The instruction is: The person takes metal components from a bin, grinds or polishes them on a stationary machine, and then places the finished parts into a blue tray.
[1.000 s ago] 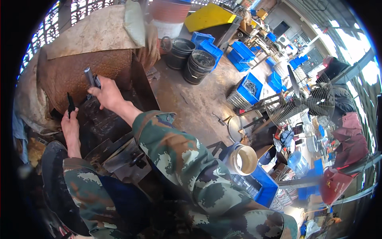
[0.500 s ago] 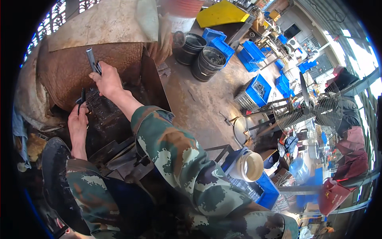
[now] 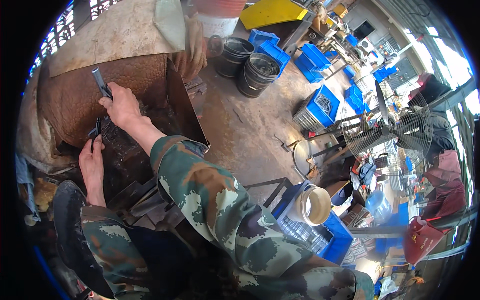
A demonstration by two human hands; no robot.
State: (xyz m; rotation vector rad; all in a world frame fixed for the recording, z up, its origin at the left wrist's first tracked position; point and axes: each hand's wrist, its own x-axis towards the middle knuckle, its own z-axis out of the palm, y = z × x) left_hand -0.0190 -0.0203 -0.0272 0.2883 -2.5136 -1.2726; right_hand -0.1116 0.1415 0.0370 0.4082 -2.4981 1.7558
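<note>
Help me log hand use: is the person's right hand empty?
No, the right hand grips a slender, shiny metal piece whose far end sticks out in plain view.

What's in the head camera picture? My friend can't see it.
A person's right hand holds a shiny metal tube, and the left hand holds a thin dark piece. Both sleeves are camouflage. To the right are black buckets, blue bins and a big fan.

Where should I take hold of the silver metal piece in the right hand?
Probably grip the silver metal piece by its bare far end, coming from the picture's upper left: that end juts free, while the right hand covers the nearer end.
</note>
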